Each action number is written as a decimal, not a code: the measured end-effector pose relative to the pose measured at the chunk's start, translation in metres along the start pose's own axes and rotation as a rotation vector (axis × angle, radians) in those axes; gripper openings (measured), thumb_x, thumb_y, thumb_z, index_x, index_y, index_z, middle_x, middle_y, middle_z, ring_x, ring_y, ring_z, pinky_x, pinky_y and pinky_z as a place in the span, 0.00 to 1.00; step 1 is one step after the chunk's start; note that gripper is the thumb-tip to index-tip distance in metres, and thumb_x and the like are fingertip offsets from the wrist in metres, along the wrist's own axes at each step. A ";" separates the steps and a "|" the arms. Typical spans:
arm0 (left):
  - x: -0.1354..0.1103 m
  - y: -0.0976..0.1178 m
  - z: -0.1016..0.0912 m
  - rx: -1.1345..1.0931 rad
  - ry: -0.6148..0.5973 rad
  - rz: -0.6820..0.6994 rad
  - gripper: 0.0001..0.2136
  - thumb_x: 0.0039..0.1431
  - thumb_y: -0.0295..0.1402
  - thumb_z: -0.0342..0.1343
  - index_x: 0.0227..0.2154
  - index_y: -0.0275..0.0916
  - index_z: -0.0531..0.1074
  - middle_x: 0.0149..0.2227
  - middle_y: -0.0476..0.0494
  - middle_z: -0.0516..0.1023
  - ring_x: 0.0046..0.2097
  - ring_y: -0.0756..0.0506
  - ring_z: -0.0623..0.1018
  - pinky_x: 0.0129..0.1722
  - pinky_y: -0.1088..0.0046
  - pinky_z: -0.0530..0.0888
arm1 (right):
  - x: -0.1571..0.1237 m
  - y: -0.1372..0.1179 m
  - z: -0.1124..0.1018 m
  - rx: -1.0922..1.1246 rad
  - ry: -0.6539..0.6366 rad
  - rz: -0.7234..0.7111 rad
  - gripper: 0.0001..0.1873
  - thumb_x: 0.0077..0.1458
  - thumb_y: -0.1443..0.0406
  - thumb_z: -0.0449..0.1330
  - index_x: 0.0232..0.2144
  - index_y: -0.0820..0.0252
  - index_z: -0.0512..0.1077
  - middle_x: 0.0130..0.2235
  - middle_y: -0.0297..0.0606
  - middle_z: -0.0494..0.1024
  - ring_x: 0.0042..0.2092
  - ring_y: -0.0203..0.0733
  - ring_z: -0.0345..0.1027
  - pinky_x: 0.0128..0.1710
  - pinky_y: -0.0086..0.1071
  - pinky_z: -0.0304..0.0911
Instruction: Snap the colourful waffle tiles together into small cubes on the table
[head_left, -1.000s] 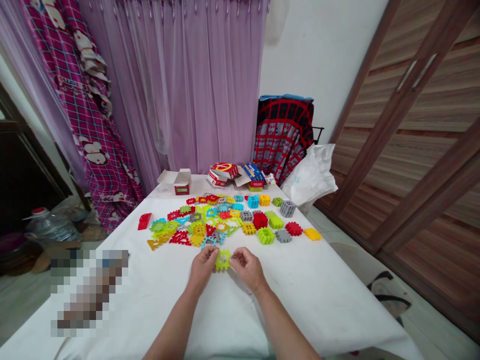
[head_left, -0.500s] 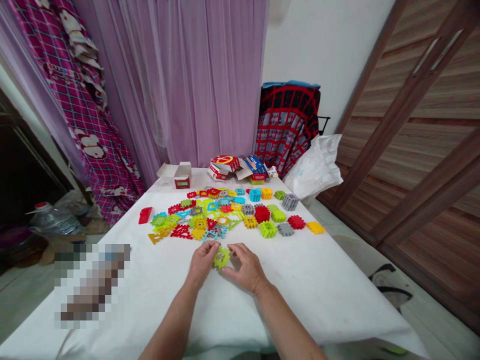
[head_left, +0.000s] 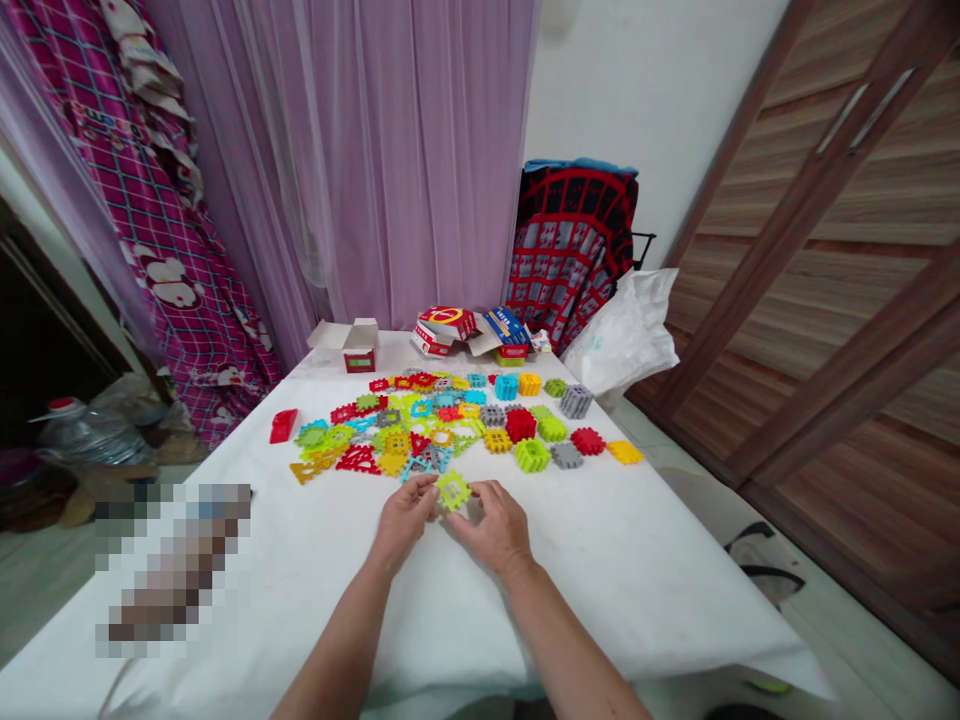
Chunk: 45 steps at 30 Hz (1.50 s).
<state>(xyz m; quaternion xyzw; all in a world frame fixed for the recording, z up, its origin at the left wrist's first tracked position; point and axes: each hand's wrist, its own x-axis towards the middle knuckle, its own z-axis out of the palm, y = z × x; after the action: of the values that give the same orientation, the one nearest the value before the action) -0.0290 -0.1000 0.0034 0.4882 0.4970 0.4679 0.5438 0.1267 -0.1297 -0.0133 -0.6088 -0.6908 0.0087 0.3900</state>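
Between my two hands, above the front of the table, is a yellow-green square building tile (head_left: 454, 491) with notched edges and a window pattern in its middle. My left hand (head_left: 406, 522) pinches it at its left edge. My right hand (head_left: 495, 524) has its fingers and thumb closed on the right side and lower edge. Just beyond lies a spread of loose colourful tiles (head_left: 396, 440), with triangular pieces among them. To the right of these stand sorted stacks, such as a green stack (head_left: 532, 455), a red stack (head_left: 520, 425) and a grey stack (head_left: 567, 456).
An open white-and-red box (head_left: 361, 358) and two printed boxes (head_left: 447, 328) stand at the table's far end. A red piece (head_left: 283, 426) lies left of the tiles. Beside the far right edge is a white bag (head_left: 626, 325). A blurred-out patch (head_left: 176, 565) covers the left side.
The tile has risen slightly and turned to show more of its face. My right hand, looser around it before, has closed on its side. The view has shifted a little.
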 end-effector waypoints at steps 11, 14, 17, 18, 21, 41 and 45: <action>0.001 -0.001 0.001 0.002 0.017 0.002 0.22 0.43 0.47 0.60 0.39 0.37 0.73 0.19 0.55 0.70 0.17 0.54 0.66 0.14 0.81 0.56 | -0.002 -0.005 0.001 -0.027 0.057 -0.009 0.16 0.46 0.61 0.62 0.39 0.59 0.69 0.36 0.40 0.74 0.38 0.43 0.68 0.40 0.33 0.62; 0.001 -0.003 0.001 0.017 0.021 0.008 0.23 0.44 0.47 0.60 0.40 0.37 0.73 0.20 0.52 0.72 0.20 0.52 0.70 0.14 0.81 0.58 | -0.001 0.003 0.002 -0.013 0.118 0.037 0.18 0.47 0.59 0.61 0.41 0.60 0.70 0.37 0.41 0.74 0.38 0.43 0.68 0.39 0.34 0.63; 0.001 -0.006 0.001 0.023 0.037 0.023 0.23 0.45 0.47 0.59 0.41 0.37 0.73 0.26 0.48 0.76 0.22 0.52 0.72 0.14 0.81 0.60 | 0.005 0.023 0.000 -0.023 0.249 0.089 0.21 0.49 0.56 0.60 0.44 0.61 0.70 0.40 0.43 0.74 0.40 0.45 0.68 0.40 0.36 0.64; 0.001 -0.006 0.000 0.019 0.041 0.028 0.22 0.45 0.47 0.59 0.40 0.38 0.73 0.28 0.47 0.76 0.23 0.52 0.73 0.14 0.81 0.60 | 0.008 0.032 -0.001 -0.040 0.305 0.104 0.22 0.50 0.55 0.59 0.45 0.61 0.70 0.41 0.44 0.74 0.41 0.46 0.67 0.42 0.37 0.64; 0.000 -0.007 0.000 0.007 0.039 0.034 0.21 0.45 0.47 0.58 0.39 0.38 0.72 0.33 0.45 0.76 0.25 0.51 0.74 0.14 0.81 0.61 | 0.017 0.060 -0.008 -0.116 0.472 0.144 0.23 0.51 0.52 0.58 0.43 0.62 0.71 0.42 0.47 0.73 0.45 0.48 0.67 0.45 0.40 0.64; -0.002 -0.005 -0.002 -0.032 0.048 0.028 0.19 0.43 0.44 0.59 0.37 0.37 0.73 0.30 0.46 0.76 0.24 0.52 0.73 0.14 0.81 0.60 | 0.032 0.113 -0.021 -0.268 0.525 0.199 0.22 0.52 0.51 0.56 0.40 0.63 0.74 0.42 0.47 0.73 0.43 0.49 0.66 0.44 0.41 0.63; -0.002 -0.006 -0.002 -0.040 0.051 0.024 0.20 0.43 0.45 0.59 0.37 0.37 0.73 0.30 0.47 0.76 0.24 0.52 0.73 0.14 0.81 0.61 | 0.032 0.115 -0.020 -0.275 0.512 0.192 0.24 0.52 0.50 0.55 0.40 0.64 0.74 0.42 0.48 0.72 0.44 0.49 0.66 0.44 0.41 0.63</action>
<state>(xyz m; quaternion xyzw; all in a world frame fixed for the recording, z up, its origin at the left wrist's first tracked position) -0.0309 -0.1027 -0.0022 0.4711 0.4954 0.4965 0.5349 0.2349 -0.0825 -0.0384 -0.7006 -0.5041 -0.2018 0.4629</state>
